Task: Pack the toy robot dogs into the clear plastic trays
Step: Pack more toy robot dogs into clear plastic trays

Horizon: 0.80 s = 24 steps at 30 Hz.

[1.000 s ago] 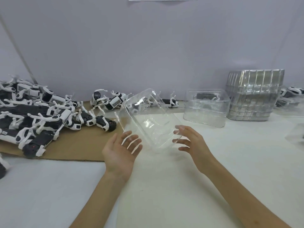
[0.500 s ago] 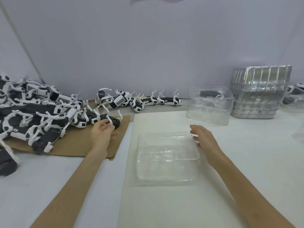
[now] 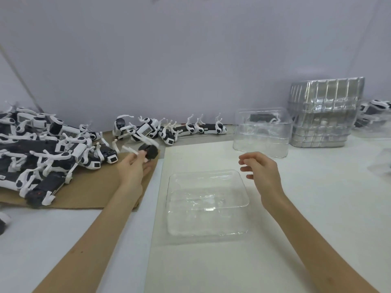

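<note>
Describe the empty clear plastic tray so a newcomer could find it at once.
Start at the brown cardboard sheet; a pale mat lies right of it. The shallow clear plastic tray sits on that mat, nearest the person. Unlike the taller clear container behind, it holds nothing.

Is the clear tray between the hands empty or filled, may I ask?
Empty: the tray shows only bare clear plastic inside.

Two hands (image 3: 135,168) (image 3: 262,174), many dogs (image 3: 63,155), several trays (image 3: 203,173)
</note>
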Each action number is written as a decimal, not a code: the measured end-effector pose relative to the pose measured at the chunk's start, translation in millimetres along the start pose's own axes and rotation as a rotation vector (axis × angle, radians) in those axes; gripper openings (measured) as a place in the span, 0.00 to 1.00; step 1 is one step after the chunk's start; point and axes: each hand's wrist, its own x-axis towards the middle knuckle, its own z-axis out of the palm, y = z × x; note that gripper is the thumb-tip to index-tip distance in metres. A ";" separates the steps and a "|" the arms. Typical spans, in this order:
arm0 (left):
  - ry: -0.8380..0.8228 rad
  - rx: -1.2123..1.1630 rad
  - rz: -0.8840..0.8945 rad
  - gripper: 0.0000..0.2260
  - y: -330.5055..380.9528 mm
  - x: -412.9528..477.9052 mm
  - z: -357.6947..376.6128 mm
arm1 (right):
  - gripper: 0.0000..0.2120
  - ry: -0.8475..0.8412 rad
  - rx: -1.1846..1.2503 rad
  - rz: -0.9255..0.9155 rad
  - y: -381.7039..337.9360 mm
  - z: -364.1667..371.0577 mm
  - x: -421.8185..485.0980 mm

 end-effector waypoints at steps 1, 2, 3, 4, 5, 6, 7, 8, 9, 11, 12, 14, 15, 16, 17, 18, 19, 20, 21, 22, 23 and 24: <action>-0.070 -0.064 -0.010 0.04 6.9 -8.7 5.6 | 0.10 0.008 0.006 -0.046 -1.8 1.2 -2.3; -0.139 -0.085 -0.005 0.07 14.7 -17.4 11.2 | 0.10 0.007 0.024 -0.089 -3.8 2.3 -5.1; -0.201 -0.086 0.014 0.11 23.1 -26.1 16.5 | 0.10 -0.004 0.048 -0.128 -6.1 3.4 -7.7; -0.261 -0.074 0.048 0.12 32.6 -36.1 21.8 | 0.10 -0.024 0.078 -0.158 -8.9 4.2 -10.1; -0.328 -0.059 0.089 0.12 41.5 -46.6 27.0 | 0.10 -0.058 0.116 -0.172 -11.7 4.6 -11.6; -0.397 -0.034 0.134 0.10 49.7 -58.2 32.1 | 0.09 -0.109 0.164 -0.163 -13.7 4.3 -12.4; -0.460 0.004 0.181 0.07 57.6 -70.2 36.5 | 0.10 -0.186 0.233 -0.125 -15.8 3.4 -12.7; -0.522 0.044 0.234 0.04 63.7 -81.8 41.1 | 0.13 -0.283 0.322 -0.063 -17.9 2.0 -12.3; -0.588 0.087 0.296 0.03 68.1 -92.5 45.9 | 0.19 -0.382 0.422 0.011 -20.0 0.7 -11.9; -0.712 0.221 0.460 0.05 71.2 -111.2 55.6 | 0.23 -0.534 0.572 0.112 -23.7 -0.8 -13.2; -0.772 0.337 0.558 0.06 68.8 -117.9 60.1 | 0.21 -0.559 0.608 0.126 -23.8 -1.7 -13.7; -0.869 0.639 0.751 0.05 58.6 -126.0 65.8 | 0.17 -0.495 0.624 0.139 -22.4 -3.0 -12.8; -0.900 0.754 0.812 0.07 52.8 -126.5 66.0 | 0.17 -0.458 0.624 0.149 -21.4 -4.3 -11.7; -0.929 0.801 0.822 0.09 47.4 -124.9 64.3 | 0.18 -0.430 0.615 0.156 -19.8 -6.2 -9.8; -0.951 0.791 0.798 0.12 43.5 -122.0 60.3 | 0.17 -0.400 0.591 0.151 -19.1 -8.9 -8.0; -0.955 0.743 0.759 0.14 40.8 -118.6 54.8 | 0.16 -0.366 0.557 0.135 -18.8 -11.5 -6.2; -0.936 0.683 0.712 0.15 38.2 -114.8 47.1 | 0.15 -0.331 0.522 0.115 -18.3 -13.6 -4.5; -0.889 0.627 0.676 0.14 33.7 -109.9 37.6 | 0.14 -0.308 0.499 0.099 -17.9 -14.8 -3.3; -0.822 0.580 0.651 0.14 27.0 -104.1 26.0 | 0.14 -0.299 0.484 0.088 -17.8 -15.8 -2.6; -0.744 0.545 0.628 0.14 18.9 -98.0 13.3 | 0.14 -0.301 0.475 0.078 -18.5 -16.6 -2.4; -0.672 0.523 0.599 0.16 10.0 -92.4 0.5 | 0.14 -0.304 0.471 0.070 -19.0 -16.5 -2.3; -0.616 0.503 0.558 0.20 1.1 -88.5 -11.1 | 0.15 -0.308 0.463 0.057 -19.4 -15.7 -3.1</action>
